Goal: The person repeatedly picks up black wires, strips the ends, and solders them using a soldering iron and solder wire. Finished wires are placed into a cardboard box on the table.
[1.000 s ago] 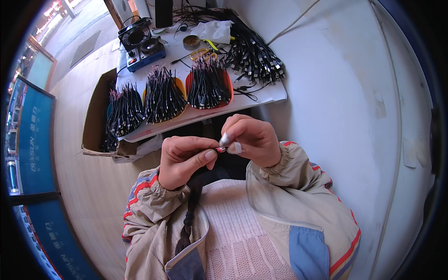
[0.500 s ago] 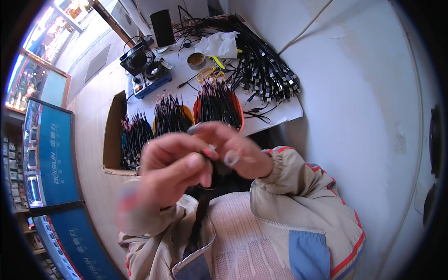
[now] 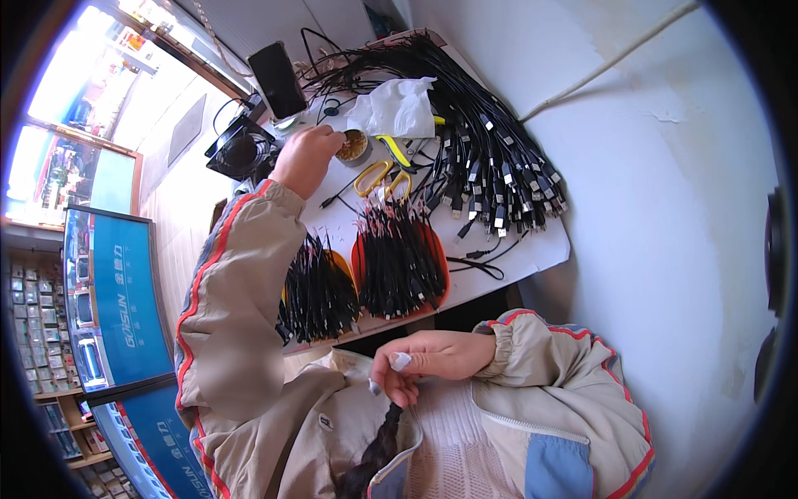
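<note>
My left hand [image 3: 309,160] reaches forward over the table. Its fingertips are drawn together at the left rim of a small round tin [image 3: 356,150] of yellowish-brown material; whatever they pinch is hidden. Close to my chest, my right hand [image 3: 432,358] has curled fingers, with white wrapping on the thumb and a fingertip. I cannot make out what, if anything, is in it. A dark braid [image 3: 382,445] hangs just below those fingers. Between the hands, black cables with bare pinkish wire ends stand bunched in a red container [image 3: 441,264] and a yellow container [image 3: 344,271].
Yellow-handled scissors [image 3: 374,179] and a yellow-green hand tool [image 3: 394,151] lie beside the tin. Behind are a crumpled white plastic bag [image 3: 391,108], a phone [image 3: 278,81] and a black fan-like device [image 3: 241,150]. A large pile of USB cables [image 3: 490,158] covers the table's right; a wall [image 3: 657,224] rises beyond.
My hands have separated. The left has moved forward to the tin from in front of my chest; the right has dropped lower and nearer my body. The view has shifted slightly.
</note>
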Demonstrator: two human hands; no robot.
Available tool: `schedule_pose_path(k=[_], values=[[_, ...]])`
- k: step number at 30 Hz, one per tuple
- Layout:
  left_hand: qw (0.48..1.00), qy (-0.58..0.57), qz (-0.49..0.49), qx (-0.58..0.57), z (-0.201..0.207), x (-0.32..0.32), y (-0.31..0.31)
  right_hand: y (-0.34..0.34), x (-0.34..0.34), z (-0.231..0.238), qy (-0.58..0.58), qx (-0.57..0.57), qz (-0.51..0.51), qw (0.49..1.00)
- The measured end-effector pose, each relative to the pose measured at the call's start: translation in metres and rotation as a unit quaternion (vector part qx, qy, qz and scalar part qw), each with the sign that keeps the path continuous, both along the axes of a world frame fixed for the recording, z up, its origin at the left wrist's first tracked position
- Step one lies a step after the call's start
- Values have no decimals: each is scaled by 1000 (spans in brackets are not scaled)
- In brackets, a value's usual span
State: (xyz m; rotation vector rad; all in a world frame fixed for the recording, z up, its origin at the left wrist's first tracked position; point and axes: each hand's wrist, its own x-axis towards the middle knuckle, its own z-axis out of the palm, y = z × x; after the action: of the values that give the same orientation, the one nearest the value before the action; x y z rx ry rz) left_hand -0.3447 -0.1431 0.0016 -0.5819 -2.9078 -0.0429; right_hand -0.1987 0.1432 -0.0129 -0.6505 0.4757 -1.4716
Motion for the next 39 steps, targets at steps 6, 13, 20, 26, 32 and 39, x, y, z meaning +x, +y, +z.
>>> schedule_pose_path(k=[6,13,20,26,32,39], values=[[998,-42,16,33,-30,-24,-1,-3,-16,-14,-7,-9,11,1000],[997,-71,28,-12,-38,-35,2,-8,-26,-21,-2,2,22,1000],[996,-73,35,-37,-47,-41,1,-9,-22,-24,32,16,5,999],[991,-54,48,115,-29,-31,-7,-5,-16,-22,59,39,-16,997],[982,12,77,171,10,9,-26,-7,-3,-16,59,76,-11,995],[972,56,167,154,17,51,-80,-14,10,-13,76,96,8,992]])
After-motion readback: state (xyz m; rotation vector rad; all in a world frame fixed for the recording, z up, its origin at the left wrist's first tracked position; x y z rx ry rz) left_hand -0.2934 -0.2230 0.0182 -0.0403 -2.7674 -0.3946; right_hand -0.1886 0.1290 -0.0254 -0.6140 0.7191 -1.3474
